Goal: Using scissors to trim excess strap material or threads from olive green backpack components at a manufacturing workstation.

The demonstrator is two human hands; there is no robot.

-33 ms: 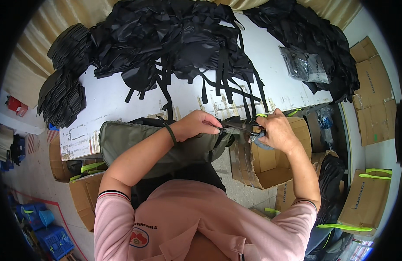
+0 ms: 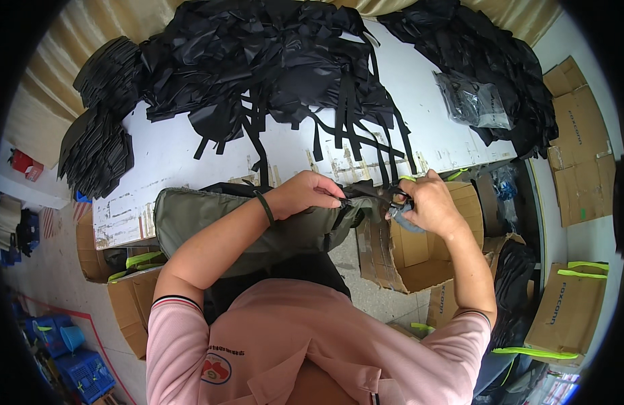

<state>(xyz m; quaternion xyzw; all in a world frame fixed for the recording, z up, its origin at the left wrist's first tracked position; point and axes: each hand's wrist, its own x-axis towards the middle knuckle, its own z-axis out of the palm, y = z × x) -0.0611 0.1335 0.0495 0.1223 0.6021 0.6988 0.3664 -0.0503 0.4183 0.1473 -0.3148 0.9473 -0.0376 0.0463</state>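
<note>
An olive-green bag [image 2: 244,219] of soft fabric lies across my lap against the table's front edge. My left hand [image 2: 302,197], a dark band round its wrist, pinches a bit of black trim at the bag's right end. My right hand [image 2: 430,204] grips a pair of scissors [image 2: 398,201] with dark finger loops and a grey wrapping on one handle. The scissors point left toward the pinched trim. Their blade tips are hard to make out against the dark fabric there.
Black fabric pieces with straps [image 2: 278,61] are heaped on the white table [image 2: 190,158]. Stacked black panels [image 2: 96,152] stand at its left, a clear plastic bag [image 2: 473,101] at its right. An open cardboard box [image 2: 379,260] sits under my right hand; blue crates [image 2: 86,374] are at lower left.
My right hand has shifted very slightly, and the scissors' finger loops show a little more openly. The left hand and the bag stay put.
</note>
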